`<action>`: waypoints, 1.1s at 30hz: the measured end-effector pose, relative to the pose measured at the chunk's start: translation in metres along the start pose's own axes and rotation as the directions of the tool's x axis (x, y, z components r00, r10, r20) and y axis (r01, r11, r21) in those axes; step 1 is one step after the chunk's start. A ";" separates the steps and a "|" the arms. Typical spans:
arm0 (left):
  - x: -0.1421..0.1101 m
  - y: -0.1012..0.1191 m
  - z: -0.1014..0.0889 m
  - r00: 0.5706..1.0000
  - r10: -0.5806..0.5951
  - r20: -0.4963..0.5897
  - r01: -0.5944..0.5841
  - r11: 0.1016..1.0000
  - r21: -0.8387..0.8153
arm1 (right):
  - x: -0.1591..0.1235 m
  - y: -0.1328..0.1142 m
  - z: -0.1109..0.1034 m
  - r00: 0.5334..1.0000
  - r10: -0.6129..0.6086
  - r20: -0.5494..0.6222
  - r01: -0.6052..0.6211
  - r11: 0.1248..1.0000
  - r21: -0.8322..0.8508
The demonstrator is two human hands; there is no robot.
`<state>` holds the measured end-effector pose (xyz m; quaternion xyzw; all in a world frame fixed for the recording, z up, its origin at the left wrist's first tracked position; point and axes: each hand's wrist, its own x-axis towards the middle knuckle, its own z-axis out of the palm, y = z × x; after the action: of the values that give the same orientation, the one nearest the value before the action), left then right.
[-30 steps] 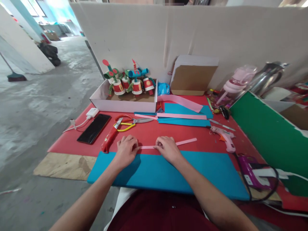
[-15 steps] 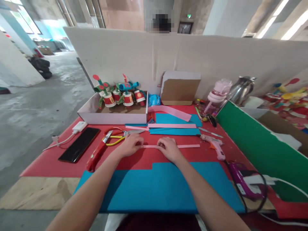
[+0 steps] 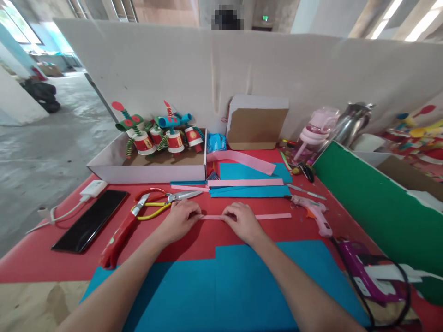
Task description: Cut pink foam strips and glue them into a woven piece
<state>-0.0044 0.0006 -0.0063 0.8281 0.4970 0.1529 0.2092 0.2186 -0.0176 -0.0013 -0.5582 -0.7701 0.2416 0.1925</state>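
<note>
At the centre of the frame, a narrow pink strip [image 3: 275, 216] lies across the red worktop [image 3: 277, 230], the left hand [image 3: 184, 218] pinching it near its left end, the right hand [image 3: 241, 222] pinching it further along. It looks like paper: probably light, bendable and easily creased, best held by fingertips at its edges. Cup labels [image 3: 148, 143] at upper left carry marks too small to read.
</note>
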 end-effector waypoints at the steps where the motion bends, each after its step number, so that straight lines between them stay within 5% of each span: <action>1: 0.000 0.000 0.001 1.000 -0.011 -0.005 0.011 1.000 0.010 | 0.000 -0.001 0.000 1.000 0.009 -0.007 -0.009 1.000 -0.017; 16: 0.002 0.009 0.005 0.992 -0.110 -0.063 0.116 0.988 0.104 | 0.002 -0.006 0.004 0.995 0.092 -0.037 -0.096 0.989 -0.117; 23: 0.004 0.009 0.004 0.992 -0.119 -0.044 0.125 0.977 0.173 | -0.001 -0.008 0.004 0.994 -0.067 -0.085 0.038 0.951 -0.307; 29: 0.005 0.009 0.004 0.994 -0.104 -0.038 0.110 0.973 0.202 | -0.013 -0.021 0.031 0.951 -0.298 0.078 0.308 0.909 -0.281; 33: 0.005 0.008 0.006 0.993 -0.099 -0.057 0.108 0.976 0.189 | -0.029 -0.032 0.038 0.953 -0.250 0.170 0.286 0.928 -0.239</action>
<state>0.0068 0.0002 -0.0067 0.8136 0.5567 0.1126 0.1242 0.1819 -0.0599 -0.0139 -0.4503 -0.8755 0.1472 0.0953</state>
